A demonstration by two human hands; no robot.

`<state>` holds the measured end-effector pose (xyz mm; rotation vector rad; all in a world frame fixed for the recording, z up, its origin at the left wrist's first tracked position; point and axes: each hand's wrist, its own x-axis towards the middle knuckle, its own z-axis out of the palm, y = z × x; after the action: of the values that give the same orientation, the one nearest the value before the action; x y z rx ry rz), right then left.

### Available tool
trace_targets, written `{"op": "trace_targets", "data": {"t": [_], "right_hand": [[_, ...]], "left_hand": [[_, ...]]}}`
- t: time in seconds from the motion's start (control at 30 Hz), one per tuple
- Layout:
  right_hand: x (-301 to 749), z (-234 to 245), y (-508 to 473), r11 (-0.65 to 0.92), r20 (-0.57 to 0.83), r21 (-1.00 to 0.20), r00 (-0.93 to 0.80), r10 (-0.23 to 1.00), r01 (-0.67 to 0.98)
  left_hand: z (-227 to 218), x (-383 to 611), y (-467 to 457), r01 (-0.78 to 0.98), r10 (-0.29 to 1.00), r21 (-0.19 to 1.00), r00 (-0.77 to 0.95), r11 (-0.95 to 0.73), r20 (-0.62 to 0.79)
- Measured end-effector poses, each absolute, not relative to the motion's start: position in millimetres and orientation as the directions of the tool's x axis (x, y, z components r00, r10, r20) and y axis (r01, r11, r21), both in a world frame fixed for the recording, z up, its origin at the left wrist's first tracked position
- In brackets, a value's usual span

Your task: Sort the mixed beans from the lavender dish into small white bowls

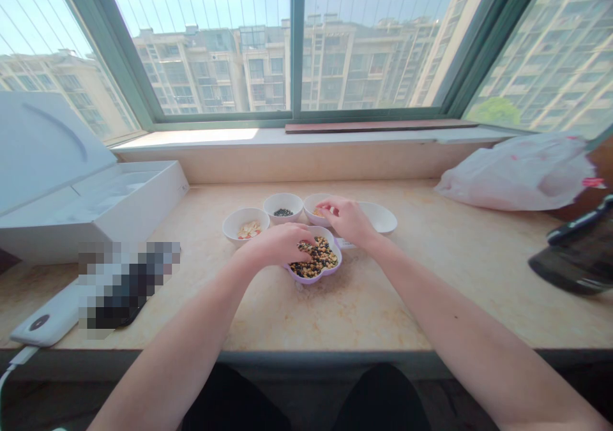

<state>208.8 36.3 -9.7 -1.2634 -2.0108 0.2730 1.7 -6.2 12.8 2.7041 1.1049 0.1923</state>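
Note:
A flower-shaped bowl (302,280) with a purple outside holds mixed black and yellow beans (317,260). My left hand (283,242) reaches over its left side, fingers curled but apart, with beans showing between thumb and fingers. My right hand (348,219) is over a small white bowl (311,201) behind it, where a little yellow content shows. Its thumb and fingertips come together at that bowl; anything in them is too small to make out. Beside it, another white bowl (283,198) contains dark beans (283,212).
At the left of the group, a white bowl (230,226) holds pale flat pieces; a white dish (383,217) stands at the right. An open white box (143,195), a power bank (48,319) and a blurred dark object lie left. A plastic bag (517,172) and dark pitcher (575,258) are right.

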Motion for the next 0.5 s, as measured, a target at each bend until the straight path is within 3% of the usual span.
{"op": "trace_targets", "data": {"t": [0.5], "right_hand": [[216, -16, 46, 0.409, 0.448, -0.418, -0.208, 0.870, 0.811]], "left_hand": [[9, 13, -9, 0.628, 0.652, 0.235, 0.758, -0.742, 0.034]]}}
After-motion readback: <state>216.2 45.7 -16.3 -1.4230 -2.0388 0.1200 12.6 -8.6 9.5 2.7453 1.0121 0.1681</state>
